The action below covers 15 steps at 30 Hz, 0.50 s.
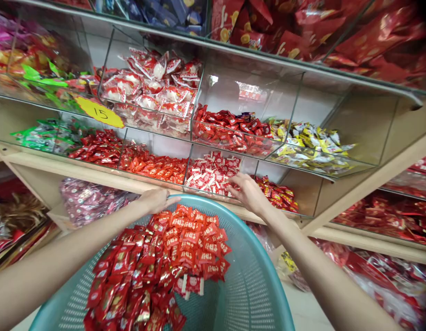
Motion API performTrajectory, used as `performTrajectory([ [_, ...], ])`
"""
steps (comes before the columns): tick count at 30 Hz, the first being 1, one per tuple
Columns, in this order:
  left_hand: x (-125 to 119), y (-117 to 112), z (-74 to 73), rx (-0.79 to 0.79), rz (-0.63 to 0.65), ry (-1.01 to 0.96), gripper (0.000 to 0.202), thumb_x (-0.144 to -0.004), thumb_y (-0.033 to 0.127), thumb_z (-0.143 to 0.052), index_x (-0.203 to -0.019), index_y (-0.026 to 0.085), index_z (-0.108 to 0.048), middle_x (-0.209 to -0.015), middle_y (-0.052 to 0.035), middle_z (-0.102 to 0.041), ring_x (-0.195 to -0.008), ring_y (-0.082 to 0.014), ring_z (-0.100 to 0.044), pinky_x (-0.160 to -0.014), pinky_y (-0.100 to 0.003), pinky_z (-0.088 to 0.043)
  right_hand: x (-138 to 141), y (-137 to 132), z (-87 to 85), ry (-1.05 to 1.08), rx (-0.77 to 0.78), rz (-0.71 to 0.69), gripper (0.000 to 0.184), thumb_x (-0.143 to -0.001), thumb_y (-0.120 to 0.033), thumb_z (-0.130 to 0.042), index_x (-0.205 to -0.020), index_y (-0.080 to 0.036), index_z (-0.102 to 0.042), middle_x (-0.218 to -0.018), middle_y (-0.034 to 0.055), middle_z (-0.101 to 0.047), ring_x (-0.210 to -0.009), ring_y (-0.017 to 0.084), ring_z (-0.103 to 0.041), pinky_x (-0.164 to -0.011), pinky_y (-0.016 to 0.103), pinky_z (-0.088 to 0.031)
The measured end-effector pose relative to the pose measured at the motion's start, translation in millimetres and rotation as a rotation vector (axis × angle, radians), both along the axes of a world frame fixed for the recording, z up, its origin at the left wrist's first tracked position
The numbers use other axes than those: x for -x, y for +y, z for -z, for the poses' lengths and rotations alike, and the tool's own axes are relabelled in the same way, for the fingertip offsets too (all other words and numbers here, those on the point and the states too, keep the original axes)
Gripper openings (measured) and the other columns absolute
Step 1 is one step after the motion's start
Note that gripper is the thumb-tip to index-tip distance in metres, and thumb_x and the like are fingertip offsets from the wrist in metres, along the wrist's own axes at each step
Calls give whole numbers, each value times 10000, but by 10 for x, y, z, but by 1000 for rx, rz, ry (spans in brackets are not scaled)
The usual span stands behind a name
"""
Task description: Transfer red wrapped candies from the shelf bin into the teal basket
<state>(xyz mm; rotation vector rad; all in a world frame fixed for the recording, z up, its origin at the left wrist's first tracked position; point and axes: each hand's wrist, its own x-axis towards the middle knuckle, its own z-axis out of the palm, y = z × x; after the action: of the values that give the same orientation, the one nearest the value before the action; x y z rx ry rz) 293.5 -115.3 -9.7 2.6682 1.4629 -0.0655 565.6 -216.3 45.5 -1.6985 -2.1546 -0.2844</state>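
A large teal plastic basket [264,257] with perforated sides holds a heap of wrapped candies. They are orange-red packets [192,239], darker red and gold packets [130,271], and a few red-and-white ones [188,284]. My left hand [155,201] is closed on the far rim of the basket, its fingers partly hidden. My right hand [247,192] reaches over the front of a clear bin of small red-and-white wrapped candies [213,172]. Its fingers are bent but apart, at the candies, with nothing visible in them.
Clear acrylic bins of wrapped sweets fill the shelves. Above are red-and-white packets [157,87], red candies [230,128] and yellow-white ones [312,142]. A yellow tag [99,111] reads 15. A wooden shelf edge [95,174] runs behind the basket; bagged goods [92,197] lie below.
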Motion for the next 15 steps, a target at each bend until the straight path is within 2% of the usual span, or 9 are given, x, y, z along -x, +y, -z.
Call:
performTrajectory([
  [2, -1, 7, 11, 1, 0, 3, 810, -750, 741, -110, -845, 129, -632, -857, -172, -661, -849, -311, -619, -748, -391, -450, 133, -188, -10, 123, -57, -50, 142, -846, -207, -481, -935, -178, -588, -920, 70, -568, -887, 186, -498, -784, 290, -371],
  [4, -4, 12, 21, -11, -5, 1, 817, -751, 742, -111, -837, 122, -636, -848, -177, -660, -846, -314, -619, -747, -392, -451, 316, -408, 36, 211, 0, -152, 128, -848, -198, -473, -921, -186, -578, -929, 57, -576, -887, 170, -507, -792, 289, -379],
  [6, -7, 11, 27, -25, -5, -2, 820, -749, 744, -113, -830, 119, -638, -844, -179, -660, -842, -318, -619, -745, -395, -452, 503, -617, 148, 221, 173, -247, 132, -837, -166, -460, -902, -188, -573, -891, 38, -595, -855, 150, -526, -770, 275, -394],
  [9, -7, -2, 18, -23, 3, -4, 824, -747, 746, -110, -851, 121, -636, -861, -179, -660, -850, -322, -618, -749, -403, -451, 703, -833, 385, 84, 586, -318, 99, -768, -134, -508, -781, -183, -593, -761, 5, -623, -677, 120, -546, -576, 219, -384],
  [11, -7, -14, 3, -5, -2, -5, 836, -742, 751, -102, -867, 120, -636, -880, -183, -659, -861, -326, -615, -755, -409, -448, 772, -905, 523, -32, 800, -350, 59, -720, -144, -557, -706, -174, -606, -681, 0, -629, -603, 116, -547, -488, 205, -342],
  [13, -7, -22, -11, 11, -9, -6, 844, -740, 752, -96, -876, 119, -637, -897, -186, -657, -871, -327, -611, -763, -411, -445, 814, -941, 612, -142, 925, -370, 39, -697, -161, -590, -694, -166, -629, -660, 14, -644, -594, 130, -569, -452, 205, -328],
  [15, -6, -22, -14, 20, -7, -8, 843, -742, 750, -95, -880, 118, -637, -905, -188, -656, -871, -327, -611, -763, -410, -445, 852, -969, 657, -240, 951, -330, 77, -709, -166, -586, -745, -154, -653, -708, 45, -669, -638, 159, -605, -457, 216, -355],
])
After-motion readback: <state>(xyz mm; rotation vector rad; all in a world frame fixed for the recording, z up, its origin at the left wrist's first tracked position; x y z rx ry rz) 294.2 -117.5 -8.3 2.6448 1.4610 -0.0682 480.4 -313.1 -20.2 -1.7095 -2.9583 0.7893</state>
